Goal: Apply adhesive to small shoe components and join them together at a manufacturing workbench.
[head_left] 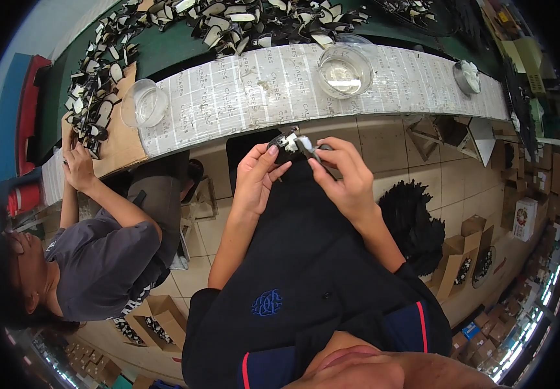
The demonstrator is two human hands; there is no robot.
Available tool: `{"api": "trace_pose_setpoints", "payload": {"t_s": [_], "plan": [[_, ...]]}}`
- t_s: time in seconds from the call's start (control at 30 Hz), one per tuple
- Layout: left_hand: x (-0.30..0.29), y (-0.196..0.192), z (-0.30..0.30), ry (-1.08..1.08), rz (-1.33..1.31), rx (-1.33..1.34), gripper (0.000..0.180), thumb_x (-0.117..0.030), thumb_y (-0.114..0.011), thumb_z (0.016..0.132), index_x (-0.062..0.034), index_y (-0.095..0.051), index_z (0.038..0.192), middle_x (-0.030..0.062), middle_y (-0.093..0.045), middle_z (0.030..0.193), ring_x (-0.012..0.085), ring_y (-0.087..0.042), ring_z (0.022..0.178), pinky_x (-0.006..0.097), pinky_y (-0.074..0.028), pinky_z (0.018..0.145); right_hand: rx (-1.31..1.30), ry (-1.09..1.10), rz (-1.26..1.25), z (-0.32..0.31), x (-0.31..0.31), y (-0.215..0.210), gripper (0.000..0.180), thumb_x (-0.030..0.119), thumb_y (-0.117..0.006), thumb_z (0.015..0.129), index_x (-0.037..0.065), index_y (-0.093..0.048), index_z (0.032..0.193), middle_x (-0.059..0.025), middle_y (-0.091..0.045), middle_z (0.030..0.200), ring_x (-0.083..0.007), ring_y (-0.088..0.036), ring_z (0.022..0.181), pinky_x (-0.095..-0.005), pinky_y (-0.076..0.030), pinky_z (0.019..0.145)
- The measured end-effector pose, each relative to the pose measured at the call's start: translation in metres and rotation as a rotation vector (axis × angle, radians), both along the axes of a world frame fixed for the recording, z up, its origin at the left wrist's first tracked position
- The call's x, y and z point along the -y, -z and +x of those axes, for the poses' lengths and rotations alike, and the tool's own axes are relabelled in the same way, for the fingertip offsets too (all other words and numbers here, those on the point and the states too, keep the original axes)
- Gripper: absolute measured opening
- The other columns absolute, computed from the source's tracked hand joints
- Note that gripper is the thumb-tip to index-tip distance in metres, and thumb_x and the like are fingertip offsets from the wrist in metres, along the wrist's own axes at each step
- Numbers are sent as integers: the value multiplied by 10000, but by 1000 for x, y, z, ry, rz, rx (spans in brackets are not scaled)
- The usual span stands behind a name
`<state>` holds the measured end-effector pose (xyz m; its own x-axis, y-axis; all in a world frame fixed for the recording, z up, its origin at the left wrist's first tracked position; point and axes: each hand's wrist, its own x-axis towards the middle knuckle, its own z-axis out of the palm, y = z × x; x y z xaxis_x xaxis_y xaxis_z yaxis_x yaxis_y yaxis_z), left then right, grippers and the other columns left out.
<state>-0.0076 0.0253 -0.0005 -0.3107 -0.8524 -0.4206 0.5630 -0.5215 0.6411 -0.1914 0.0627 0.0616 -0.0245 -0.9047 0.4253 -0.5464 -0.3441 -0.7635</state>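
My left hand (258, 175) pinches a small black-and-white piece (284, 140) between thumb and fingers, just beyond the near edge of the bench. Close beside it, my right hand (348, 175) closes on a small brush-like tool (306, 148) with a pale head and dark handle. The pale head is right next to the piece; I cannot tell whether they touch. Similar black pieces with whitish insides lie in a heap (254, 23) at the far side of the bench.
The bench has a printed paper covering (228, 94). On it stand a clear plastic tub (344, 72), another clear tub (145, 104) and a round tin (466, 78) with white contents. A co-worker (108, 253) sits at left, hands at more pieces. Open cardboard boxes (464, 259) stand on the floor.
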Motion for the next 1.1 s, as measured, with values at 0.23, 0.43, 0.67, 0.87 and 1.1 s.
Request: {"api": "trace_pose_setpoints", "payload": {"t_s": [0.23,0.43,0.67,0.87,1.1], "plan": [[1,0,1,-13,-2,-1,163,-154,-610,970,-29,-606,1074,45,-672,1005,103,-652,884,326,-573,866,-72,128,-47,-7,5,7,210,-6,-742,800,-25,-630,977,-151,-623,1084,-223,-682,784,-297,-572,640],[1,2,1,0,-8,-3,171,-159,-609,971,-26,-605,1079,55,-677,1010,116,-659,905,323,-572,861,-65,43,-52,-5,3,3,221,-45,-735,799,-41,-630,994,-168,-633,1096,-225,-683,902,-295,-601,737],[1,2,0,-4,-15,-1,174,-160,-607,972,-22,-604,1078,63,-675,1019,118,-659,912,320,-569,866,-108,72,-27,-3,4,9,222,-49,-739,791,-35,-629,983,-162,-634,1080,-224,-680,869,-291,-598,717],[2,-1,-1,-4,-8,16,164,-143,-606,971,-20,-599,1080,56,-672,1001,114,-653,913,326,-570,873,-31,104,-28,-9,6,4,216,-30,-742,790,-32,-632,976,-169,-633,1072,-245,-678,862,-312,-582,703],[0,-5,-6,28,-85,65,149,-82,-617,955,-17,-575,1082,57,-654,1012,113,-639,941,324,-571,874,7,87,-30,-10,5,4,211,-55,-722,802,-41,-635,994,-176,-645,1088,-224,-678,899,-288,-587,738]]}}
